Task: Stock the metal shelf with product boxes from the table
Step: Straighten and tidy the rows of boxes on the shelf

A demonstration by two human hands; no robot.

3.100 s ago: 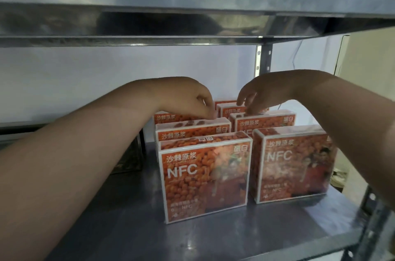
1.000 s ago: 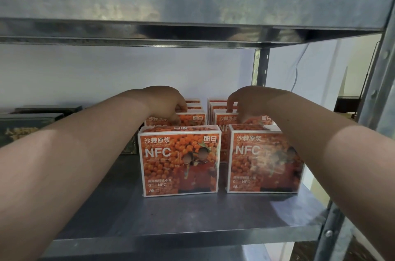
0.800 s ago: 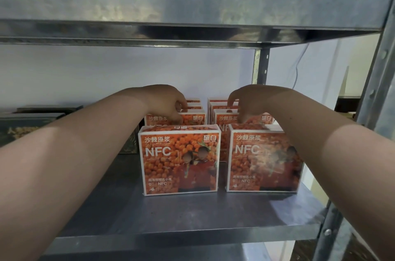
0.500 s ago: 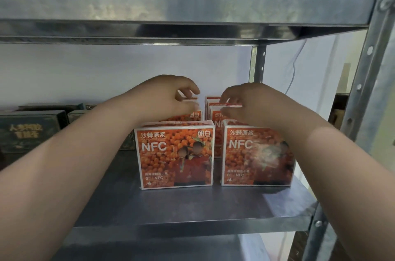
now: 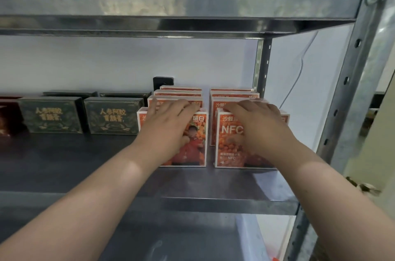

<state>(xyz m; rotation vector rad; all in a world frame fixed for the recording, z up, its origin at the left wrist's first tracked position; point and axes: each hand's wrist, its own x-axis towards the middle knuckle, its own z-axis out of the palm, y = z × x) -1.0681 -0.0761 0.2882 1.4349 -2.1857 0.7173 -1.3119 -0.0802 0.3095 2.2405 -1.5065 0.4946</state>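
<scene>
Flat, open palms: our left hand (image 5: 168, 126) and right hand (image 5: 256, 124) are pressing the stiff, light-looking front orange boxes (image 5: 197, 139), holding neither; we'd be gripping their side edges

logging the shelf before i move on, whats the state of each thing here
left hand: open, flat on left front box
right hand: open, flat on right front box
left front box: upright, front of left row
right front box: upright, front of right row
orange boxes: upright, two rows
dark boxes: closed, left of orange rows
shelf: front strip bare
</scene>
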